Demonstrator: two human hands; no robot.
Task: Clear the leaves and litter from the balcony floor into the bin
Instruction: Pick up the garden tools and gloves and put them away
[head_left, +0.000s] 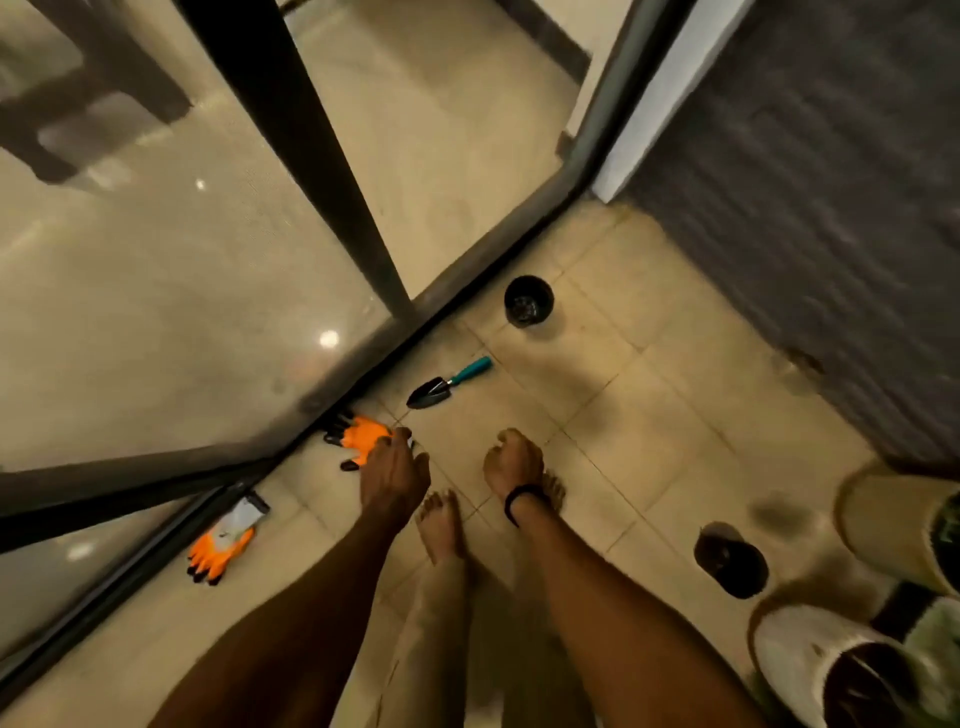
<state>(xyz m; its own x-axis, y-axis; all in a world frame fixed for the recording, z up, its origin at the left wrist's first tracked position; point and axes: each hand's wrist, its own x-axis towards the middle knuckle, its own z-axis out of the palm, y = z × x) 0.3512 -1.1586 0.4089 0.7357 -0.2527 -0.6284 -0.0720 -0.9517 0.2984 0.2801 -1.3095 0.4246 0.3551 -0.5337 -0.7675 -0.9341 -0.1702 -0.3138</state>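
Pale beige tiles are covering the balcony floor (649, 415), with dark smudges showing near the lower right. A sliding glass door (182, 312) in a dark frame is running along the left, and a dark grey wall (831, 208) is closing off the right. The whole view is blurring, so no single leaf or scrap is standing out on the tiles.

A white card (244, 517) is sitting on the nearer orange glove (221, 553) beside the door track; its print is too blurred to read. A second orange glove (361, 436) is lying further along the track. A trowel (448, 383) with a teal handle is lying just beyond it. A small black round container (529, 301) is standing by the door frame; pot or bin, I cannot tell. A dark pot (730, 560) and white planters (795, 654) are crowding the lower right.

The left hand (395, 470) is hanging over the second glove's edge, fingers straight and close together; contact is unclear. The right hand (514, 460), a black band at its wrist, is hanging apart from everything with fingers curling under; how tightly I cannot tell. Bare feet (441, 525) are standing below both hands.
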